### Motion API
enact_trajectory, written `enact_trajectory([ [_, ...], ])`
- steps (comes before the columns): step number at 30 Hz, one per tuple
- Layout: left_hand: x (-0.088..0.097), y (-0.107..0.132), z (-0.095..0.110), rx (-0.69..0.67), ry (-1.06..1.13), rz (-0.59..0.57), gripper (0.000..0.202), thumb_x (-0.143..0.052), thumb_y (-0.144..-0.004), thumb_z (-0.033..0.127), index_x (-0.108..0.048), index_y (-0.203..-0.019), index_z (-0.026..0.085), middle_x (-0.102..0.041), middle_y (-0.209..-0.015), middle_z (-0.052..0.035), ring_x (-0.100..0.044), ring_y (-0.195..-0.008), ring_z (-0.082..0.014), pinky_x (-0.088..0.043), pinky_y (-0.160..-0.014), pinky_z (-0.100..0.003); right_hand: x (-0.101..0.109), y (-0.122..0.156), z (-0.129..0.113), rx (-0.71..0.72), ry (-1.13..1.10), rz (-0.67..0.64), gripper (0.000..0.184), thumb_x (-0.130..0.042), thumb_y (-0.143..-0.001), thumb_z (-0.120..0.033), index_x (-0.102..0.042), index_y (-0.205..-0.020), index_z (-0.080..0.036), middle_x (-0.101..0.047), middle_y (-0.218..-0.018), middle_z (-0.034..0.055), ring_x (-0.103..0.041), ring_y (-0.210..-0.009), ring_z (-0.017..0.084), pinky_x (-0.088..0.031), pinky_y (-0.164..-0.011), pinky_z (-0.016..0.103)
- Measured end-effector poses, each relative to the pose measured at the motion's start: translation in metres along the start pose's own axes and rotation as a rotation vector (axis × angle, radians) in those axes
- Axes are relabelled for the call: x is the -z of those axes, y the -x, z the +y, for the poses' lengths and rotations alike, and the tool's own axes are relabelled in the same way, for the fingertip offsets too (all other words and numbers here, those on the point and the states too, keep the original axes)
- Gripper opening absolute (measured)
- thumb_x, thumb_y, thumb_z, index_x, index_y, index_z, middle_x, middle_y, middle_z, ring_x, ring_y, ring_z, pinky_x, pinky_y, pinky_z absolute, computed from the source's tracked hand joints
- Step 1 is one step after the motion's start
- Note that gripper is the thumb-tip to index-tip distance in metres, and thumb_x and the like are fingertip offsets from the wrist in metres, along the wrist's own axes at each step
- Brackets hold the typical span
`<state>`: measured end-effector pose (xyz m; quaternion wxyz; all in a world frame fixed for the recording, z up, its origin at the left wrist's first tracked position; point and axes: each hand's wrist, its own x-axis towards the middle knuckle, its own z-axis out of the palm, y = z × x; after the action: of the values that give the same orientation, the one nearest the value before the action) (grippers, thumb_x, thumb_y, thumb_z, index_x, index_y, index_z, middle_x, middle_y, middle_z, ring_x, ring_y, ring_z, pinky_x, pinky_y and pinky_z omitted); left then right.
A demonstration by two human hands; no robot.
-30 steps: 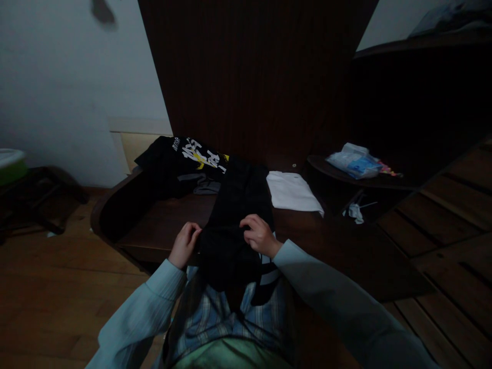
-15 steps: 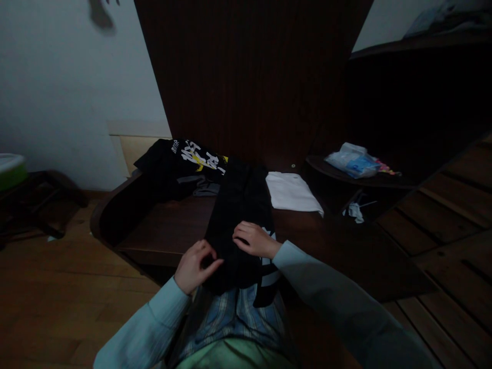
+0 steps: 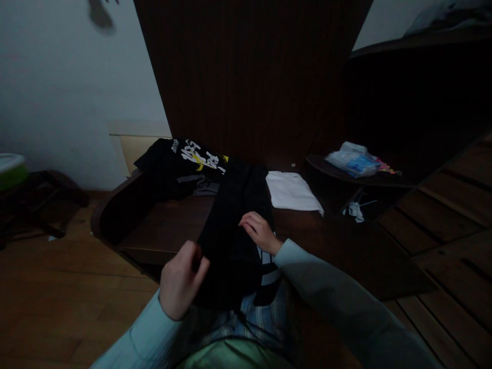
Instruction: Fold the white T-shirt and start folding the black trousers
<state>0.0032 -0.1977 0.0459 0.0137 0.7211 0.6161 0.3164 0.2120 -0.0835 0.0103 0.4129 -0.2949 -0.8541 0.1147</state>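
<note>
A long black garment (image 3: pixel 236 215) lies stretched over a dark wooden table (image 3: pixel 172 225) and hangs down toward my lap. My left hand (image 3: pixel 180 282) is closed on the garment's near left edge and lifts it off the table. Fingers together, my right hand (image 3: pixel 259 230) rests on top of the cloth near its middle, beside white stripes (image 3: pixel 269 271) on the fabric. Whether the right hand pinches the cloth is unclear in the dim light.
A black shirt with white and yellow print (image 3: pixel 184 161) lies at the table's back left. A folded white cloth (image 3: pixel 292 192) sits at the back right. A plastic bag (image 3: pixel 355 160) rests on a round side shelf. A dark wood panel stands behind; wooden floor lies on both sides.
My left hand has dropped toward me and to the left, pulling the garment's near edge with it. My right hand stayed on the cloth and flattened onto it.
</note>
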Motion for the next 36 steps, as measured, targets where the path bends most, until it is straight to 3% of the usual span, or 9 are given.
enact_trajectory([
  [2,0.008,0.0,0.009,-0.092,0.002,-0.038,0.007,-0.041,-0.076,0.025,-0.041,-0.069,0.023,-0.05,-0.066,0.0011,-0.051,-0.057,-0.0138,-0.036,-0.051,-0.025,0.0,0.0,0.002,-0.02,-0.025,0.015,0.025,-0.034,-0.09,-0.027,-0.056,-0.082,-0.018,-0.055,-0.083,0.0049,-0.052,-0.082,0.015,-0.043,-0.076,0.03],
  [6,0.007,0.003,0.028,-0.398,0.145,-0.576,0.012,-0.049,-0.076,0.025,-0.053,-0.087,0.026,-0.061,-0.081,0.0003,-0.059,-0.068,-0.0149,-0.042,-0.056,-0.024,-0.001,0.001,0.003,-0.035,-0.047,-0.017,0.027,-0.033,-0.091,-0.028,-0.056,-0.081,-0.018,-0.056,-0.082,0.0043,-0.054,-0.081,0.014,-0.043,-0.075,0.028],
  [8,0.003,0.001,0.029,-0.437,0.22,-0.694,0.022,-0.053,-0.076,0.029,-0.053,-0.099,0.027,-0.063,-0.088,0.0,-0.06,-0.075,-0.0152,-0.044,-0.061,-0.023,-0.001,0.001,0.003,-0.049,-0.041,-0.032,0.027,-0.033,-0.091,-0.028,-0.056,-0.082,-0.018,-0.057,-0.08,0.0036,-0.055,-0.079,0.014,-0.044,-0.073,0.027],
  [10,-0.002,-0.004,0.019,-0.392,0.23,-0.618,0.025,-0.05,-0.08,0.03,-0.052,-0.104,0.026,-0.064,-0.094,-0.0016,-0.06,-0.083,-0.0157,-0.046,-0.07,-0.024,-0.001,0.001,0.003,-0.065,-0.025,-0.04,0.026,-0.034,-0.09,-0.028,-0.056,-0.082,-0.018,-0.058,-0.078,0.0031,-0.055,-0.076,0.013,-0.044,-0.071,0.026],
  [14,-0.017,-0.019,-0.023,-0.292,0.073,-0.35,0.031,-0.044,-0.083,0.033,-0.052,-0.11,0.02,-0.06,-0.109,-0.0081,-0.055,-0.102,-0.0209,-0.043,-0.089,-0.035,-0.003,0.0,0.003,-0.088,0.011,-0.035,0.023,-0.037,-0.089,-0.027,-0.056,-0.081,-0.017,-0.06,-0.076,0.0032,-0.056,-0.074,0.013,-0.044,-0.069,0.025],
  [19,-0.038,-0.02,-0.063,-0.332,-0.039,-0.316,0.034,-0.044,-0.083,0.035,-0.051,-0.113,0.02,-0.054,-0.121,-0.0095,-0.049,-0.112,-0.0247,-0.043,-0.091,-0.042,-0.006,0.0,0.004,-0.158,0.029,-0.002,0.018,-0.041,-0.087,-0.024,-0.057,-0.083,-0.018,-0.062,-0.08,0.0034,-0.058,-0.078,0.014,-0.043,-0.072,0.025],
  [28,-0.043,-0.012,-0.074,-0.272,0.253,-0.192,0.02,-0.039,-0.086,0.033,-0.05,-0.075,0.019,-0.06,-0.107,-0.0093,-0.054,-0.104,-0.0197,-0.047,-0.085,-0.034,-0.004,-0.001,0.006,-0.199,0.007,-0.001,0.017,-0.041,-0.087,-0.025,-0.057,-0.083,-0.019,-0.06,-0.079,0.0037,-0.057,-0.077,0.014,-0.043,-0.071,0.026],
  [32,-0.042,-0.014,-0.081,-0.236,0.287,-0.166,0.019,-0.04,-0.086,0.032,-0.05,-0.076,0.019,-0.062,-0.101,-0.0089,-0.058,-0.095,-0.0185,-0.048,-0.081,-0.033,-0.005,-0.001,0.006,-0.209,0.008,-0.02,0.018,-0.04,-0.087,-0.025,-0.056,-0.083,-0.018,-0.061,-0.08,0.0044,-0.057,-0.079,0.015,-0.043,-0.072,0.026],
  [36,-0.043,-0.016,-0.085,-0.282,0.254,-0.166,0.016,-0.044,-0.084,0.032,-0.054,-0.087,0.019,-0.06,-0.104,-0.0083,-0.056,-0.097,-0.0189,-0.046,-0.083,-0.035,-0.006,-0.001,0.007,-0.208,0.01,-0.026,0.019,-0.039,-0.087,-0.026,-0.056,-0.084,-0.018,-0.061,-0.081,0.0046,-0.057,-0.079,0.015,-0.043,-0.072,0.027],
])
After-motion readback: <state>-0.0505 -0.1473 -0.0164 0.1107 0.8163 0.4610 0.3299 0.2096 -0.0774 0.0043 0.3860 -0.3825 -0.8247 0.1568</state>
